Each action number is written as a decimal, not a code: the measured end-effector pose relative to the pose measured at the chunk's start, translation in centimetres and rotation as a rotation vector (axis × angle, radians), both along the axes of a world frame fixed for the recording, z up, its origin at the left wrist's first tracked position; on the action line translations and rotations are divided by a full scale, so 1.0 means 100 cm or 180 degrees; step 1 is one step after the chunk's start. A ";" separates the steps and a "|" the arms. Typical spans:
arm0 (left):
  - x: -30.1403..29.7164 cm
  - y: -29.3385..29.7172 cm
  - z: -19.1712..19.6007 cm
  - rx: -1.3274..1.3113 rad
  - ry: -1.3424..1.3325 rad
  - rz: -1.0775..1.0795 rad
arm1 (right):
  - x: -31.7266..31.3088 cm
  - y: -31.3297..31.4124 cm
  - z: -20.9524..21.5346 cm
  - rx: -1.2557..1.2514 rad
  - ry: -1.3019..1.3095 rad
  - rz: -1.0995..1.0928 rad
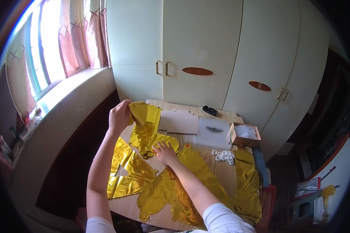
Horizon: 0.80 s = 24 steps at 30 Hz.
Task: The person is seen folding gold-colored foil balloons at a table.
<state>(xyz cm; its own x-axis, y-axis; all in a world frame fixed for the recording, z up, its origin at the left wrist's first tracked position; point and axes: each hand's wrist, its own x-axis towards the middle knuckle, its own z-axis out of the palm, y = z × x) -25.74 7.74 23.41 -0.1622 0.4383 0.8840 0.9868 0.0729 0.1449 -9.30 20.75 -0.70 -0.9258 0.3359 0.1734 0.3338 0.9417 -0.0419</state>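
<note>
While the left hand (119, 115) is pinching the gold foil balloon (146, 130) by its top edge, the right hand (165, 152) is pressing flat, fingers spread, on its lower part. The foil is looking light, thin, slippery and crease-prone, likely best held at an edge.

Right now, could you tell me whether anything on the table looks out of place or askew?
Only slightly: one gold foil balloon droops over the table's right edge. The left hand lifts another one's end.

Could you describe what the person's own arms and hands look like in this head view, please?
Two bare forearms come in from the lower edge, each ending at a short white sleeve near the shoulder. The left hand and right hand wear no gloves; no rings, watch or bracelets are visible at this size.
</note>
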 end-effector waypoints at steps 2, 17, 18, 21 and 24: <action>0.019 -0.011 -0.006 -0.0044 -0.0053 -0.0053 | 0.001 -0.008 0.004 -0.0153 0.0330 -0.0025; 0.212 -0.126 -0.127 -0.1035 0.0382 -0.0185 | 0.104 -0.095 -0.038 -0.7814 0.2408 0.0385; 0.224 -0.135 -0.130 -0.1253 0.0308 -0.0202 | 0.114 -0.095 -0.045 -0.7868 0.2459 0.0277; 0.256 -0.165 -0.138 -0.1679 0.0034 -0.0319 | 0.144 -0.114 -0.056 -0.8168 0.2525 0.0036; 0.277 -0.176 -0.129 -0.1753 -0.0273 -0.0466 | 0.170 -0.127 -0.059 -0.8362 0.2549 -0.0050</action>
